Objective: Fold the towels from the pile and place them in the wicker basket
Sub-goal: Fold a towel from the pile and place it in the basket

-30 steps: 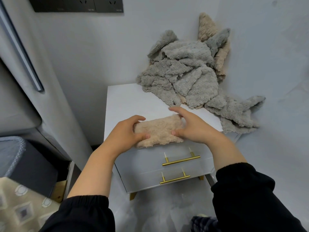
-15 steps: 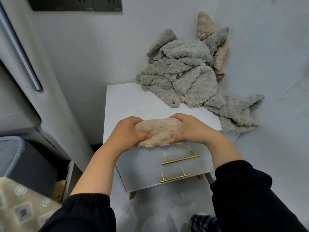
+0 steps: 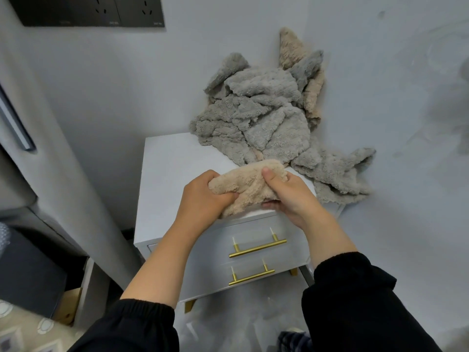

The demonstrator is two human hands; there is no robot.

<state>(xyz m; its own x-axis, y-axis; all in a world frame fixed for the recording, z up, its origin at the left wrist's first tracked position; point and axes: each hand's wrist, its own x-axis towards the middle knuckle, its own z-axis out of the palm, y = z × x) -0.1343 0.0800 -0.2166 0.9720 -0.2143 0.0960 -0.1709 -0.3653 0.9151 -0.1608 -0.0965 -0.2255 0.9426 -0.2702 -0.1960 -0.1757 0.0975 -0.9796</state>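
A folded beige towel (image 3: 250, 185) is held just above the front edge of the white cabinet top (image 3: 172, 161). My left hand (image 3: 203, 196) grips its left end with curled fingers. My right hand (image 3: 289, 191) holds its right end, thumb on top and fingers underneath. Behind them, a pile of grey and beige towels (image 3: 258, 115) is heaped in the back right corner against the wall and spills off the cabinet's right side. No wicker basket is in view.
The cabinet has two drawers with gold handles (image 3: 257, 247) below my hands. A grey panel (image 3: 66, 174) stands to the left, with a dark box (image 3: 28, 273) and patterned fabric (image 3: 22, 329) lower left. Black wall sockets (image 3: 101, 11) are above.
Both hands closed round the beige towel and lifted it off the cabinet top. It is now bunched tighter and raised slightly toward the pile.
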